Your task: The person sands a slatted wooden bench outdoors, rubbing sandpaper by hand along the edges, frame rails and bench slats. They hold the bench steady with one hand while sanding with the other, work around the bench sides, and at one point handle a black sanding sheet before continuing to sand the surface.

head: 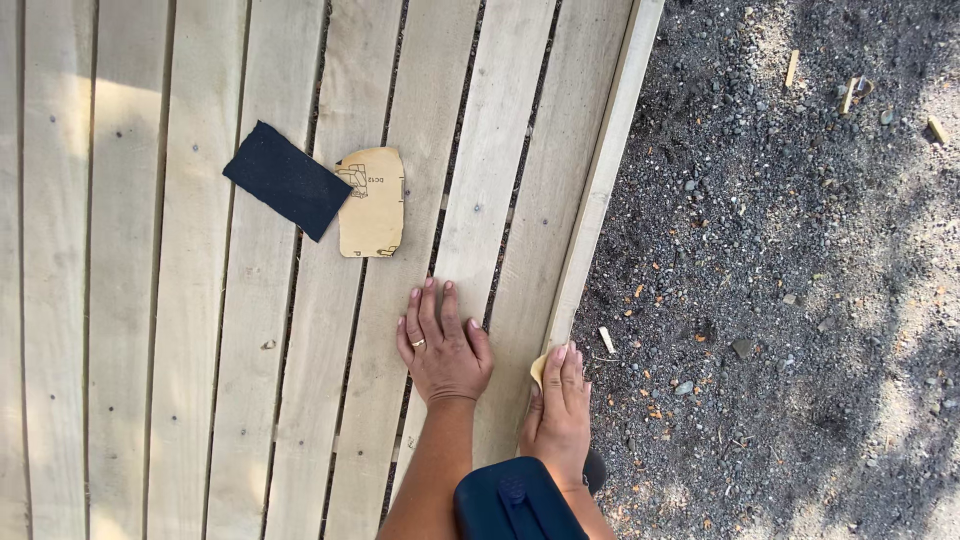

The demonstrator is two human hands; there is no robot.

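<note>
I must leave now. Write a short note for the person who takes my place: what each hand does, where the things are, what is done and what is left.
Left hand: flat on a plank, fingers spread, holding nothing.
Right hand: presses a small sandpaper piece against the edge rail of the wooden panel, low on its right side.
Spare sheets lie on the planks above the hands: a dark sheet, its corner overlapping a tan sheet that lies backing side up.
Done: cannot tell how much of the rail is sanded.
Left: probably the rail above the right hand; check it by touch.
</note>
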